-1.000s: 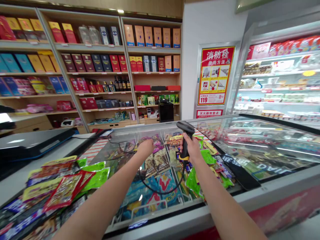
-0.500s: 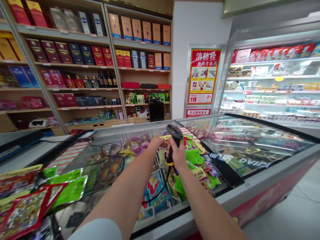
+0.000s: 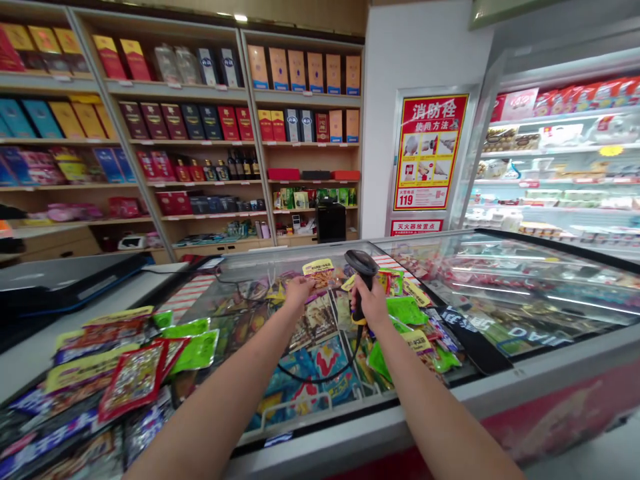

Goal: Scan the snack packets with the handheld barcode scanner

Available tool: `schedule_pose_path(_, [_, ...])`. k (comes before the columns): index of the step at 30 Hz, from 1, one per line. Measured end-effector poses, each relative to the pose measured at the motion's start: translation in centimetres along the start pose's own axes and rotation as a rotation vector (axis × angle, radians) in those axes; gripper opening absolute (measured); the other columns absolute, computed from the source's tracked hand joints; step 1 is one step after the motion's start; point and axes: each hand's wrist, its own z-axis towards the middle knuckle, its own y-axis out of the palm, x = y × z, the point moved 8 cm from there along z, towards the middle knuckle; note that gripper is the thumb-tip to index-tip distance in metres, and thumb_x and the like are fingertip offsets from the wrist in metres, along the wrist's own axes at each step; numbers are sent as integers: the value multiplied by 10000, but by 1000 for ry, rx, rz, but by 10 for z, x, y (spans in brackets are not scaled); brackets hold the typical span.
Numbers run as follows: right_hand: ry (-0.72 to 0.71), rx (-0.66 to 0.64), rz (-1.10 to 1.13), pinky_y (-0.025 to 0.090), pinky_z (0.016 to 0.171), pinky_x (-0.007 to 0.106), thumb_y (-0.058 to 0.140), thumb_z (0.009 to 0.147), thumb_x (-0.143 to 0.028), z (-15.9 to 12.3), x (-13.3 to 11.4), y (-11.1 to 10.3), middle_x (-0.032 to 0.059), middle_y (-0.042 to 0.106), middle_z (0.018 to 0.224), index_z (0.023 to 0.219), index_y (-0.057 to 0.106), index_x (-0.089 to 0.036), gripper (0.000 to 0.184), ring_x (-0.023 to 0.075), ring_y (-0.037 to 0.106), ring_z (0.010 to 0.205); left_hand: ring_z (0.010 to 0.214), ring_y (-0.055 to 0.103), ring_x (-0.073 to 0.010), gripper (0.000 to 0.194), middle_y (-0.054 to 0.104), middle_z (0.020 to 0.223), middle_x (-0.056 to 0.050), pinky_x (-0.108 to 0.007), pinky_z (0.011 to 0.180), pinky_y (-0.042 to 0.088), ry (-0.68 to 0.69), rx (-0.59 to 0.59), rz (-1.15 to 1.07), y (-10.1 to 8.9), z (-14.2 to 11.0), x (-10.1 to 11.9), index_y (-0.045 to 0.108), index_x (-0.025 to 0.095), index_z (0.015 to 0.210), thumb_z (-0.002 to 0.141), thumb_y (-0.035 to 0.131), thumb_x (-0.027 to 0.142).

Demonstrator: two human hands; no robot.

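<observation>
Currently, your left hand (image 3: pixel 299 291), nearly closed, pinches a snack packet (image 3: pixel 319 268); your right hand (image 3: pixel 371 303) wraps a scanner (image 3: pixel 361 263), whose looped cord (image 3: pixel 320 382) could snag if pulled.

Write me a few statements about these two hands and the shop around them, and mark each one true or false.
1. The right hand holds a mostly black handheld scanner. True.
2. The left hand is empty. False: its fingers hold a snack packet with a yellow top.
3. A black cable curves down from the scanner. True.
4. The framed poster on the wall is mainly green. False: it is mainly red.
5. A red-edged packet lies among the packets at the left of the picture. True.
</observation>
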Motion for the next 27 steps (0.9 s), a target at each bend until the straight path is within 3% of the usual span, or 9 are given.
schedule_pose_path(3, [62,-80,12,407,335,222,601,724,-606,0,-2,12,-58,506,502,741,461,-220,411,97,459,356,682,667,-142,161,659,705,-15,-266,662,552,42,-1,-97,-29,-15,0,535,152,746,682,671,211])
schedule_pose_path(7, [208,-295,-92,409,327,208,609,747,-567,-11,1,40,-58,527,488,733,464,-205,390,90,472,343,695,658,-146,174,664,715,-12,-257,656,540,125,110,-75,-51,-22,4,550,158,782,689,652,265])
schedule_pose_path(12, [282,-331,-115,405,318,202,603,773,-542,-26,16,47,-64,522,488,741,455,-199,375,82,462,336,722,658,-156,164,673,736,-25,-254,667,521,159,203,0,-67,-19,8,575,156,846,712,607,246])
schedule_pose_path(19, [353,-272,-185,401,314,193,604,789,-543,-28,23,30,-61,512,490,766,477,-191,375,76,448,337,638,632,-144,134,647,666,-2,-253,630,501,155,235,-46,-76,-11,3,573,154,819,696,602,200])
schedule_pose_path(27, [351,-366,-214,414,323,194,541,863,-440,-34,29,38,-64,525,496,783,431,-206,270,86,468,346,730,669,-169,105,687,722,-22,-288,704,533,236,172,-76,-68,-9,5,608,167,790,688,611,191])
